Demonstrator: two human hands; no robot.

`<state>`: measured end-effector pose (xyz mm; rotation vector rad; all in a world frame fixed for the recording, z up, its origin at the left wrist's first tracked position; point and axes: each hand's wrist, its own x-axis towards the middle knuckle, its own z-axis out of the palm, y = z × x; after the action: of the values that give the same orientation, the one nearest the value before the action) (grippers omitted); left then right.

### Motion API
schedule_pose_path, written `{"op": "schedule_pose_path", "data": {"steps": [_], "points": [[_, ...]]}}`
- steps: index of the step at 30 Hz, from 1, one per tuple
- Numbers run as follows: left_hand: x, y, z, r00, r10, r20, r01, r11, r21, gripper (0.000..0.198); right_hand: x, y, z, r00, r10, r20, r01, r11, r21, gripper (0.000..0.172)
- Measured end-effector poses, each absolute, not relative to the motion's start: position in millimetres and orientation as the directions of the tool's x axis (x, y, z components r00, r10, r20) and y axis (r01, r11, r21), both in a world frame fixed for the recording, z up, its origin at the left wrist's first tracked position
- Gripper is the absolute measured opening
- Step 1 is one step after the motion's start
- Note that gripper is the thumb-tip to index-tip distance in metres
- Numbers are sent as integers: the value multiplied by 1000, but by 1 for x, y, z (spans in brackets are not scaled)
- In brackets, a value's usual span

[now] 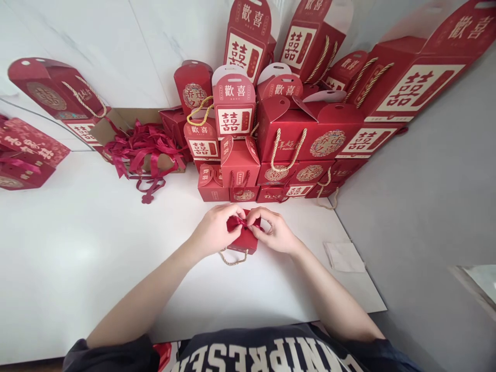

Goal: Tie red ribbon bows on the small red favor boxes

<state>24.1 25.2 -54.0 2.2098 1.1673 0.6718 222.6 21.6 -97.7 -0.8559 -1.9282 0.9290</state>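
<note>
A small red gift box [247,242] with a twisted cream cord handle [233,263] sits on the white table in front of me. Across its top runs a dark red satin ribbon [242,222], gathered at the middle. My left hand [219,229] pinches the ribbon from the left side, thumb and forefinger together. From the right, my right hand [276,230] pinches the ribbon close to the same spot, its fingertips almost meeting the left ones. Fingers hide part of the ribbon and the box top.
Stacked red gift boxes [240,168] rise just behind my hands, against the wall. An open cardboard box [127,116] heaped with ribbons [145,147] stands to the left. More red boxes [29,155] lie far left. A folded white cloth or paper [344,257] lies near the table's right edge.
</note>
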Motion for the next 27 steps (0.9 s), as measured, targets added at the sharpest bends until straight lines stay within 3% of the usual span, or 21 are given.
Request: {"op": "schedule_pose_path", "data": {"steps": [4, 11, 18, 24, 27], "points": [[31, 18, -68, 476, 807, 350, 628, -590, 507, 14, 223, 20, -95, -455, 796, 399, 219, 534, -816, 7], [23, 25, -70, 548, 708, 445, 554, -706, 442, 13, 228, 27, -95, -341, 890, 304, 319, 414, -853, 16], [17, 30, -76, 619, 569, 541, 491, -818, 299, 14, 228, 31, -102, -366, 917, 155, 157, 226, -962, 13], [15, 35, -78, 700, 347, 624, 429, -903, 21, 12, 226, 30, -94, -450, 886, 110, -17, 114, -993, 15], [15, 34, -74, 698, 356, 621, 494, -868, -58, 11, 224, 28, -94, -412, 906, 96, -39, 88, -995, 13]]}}
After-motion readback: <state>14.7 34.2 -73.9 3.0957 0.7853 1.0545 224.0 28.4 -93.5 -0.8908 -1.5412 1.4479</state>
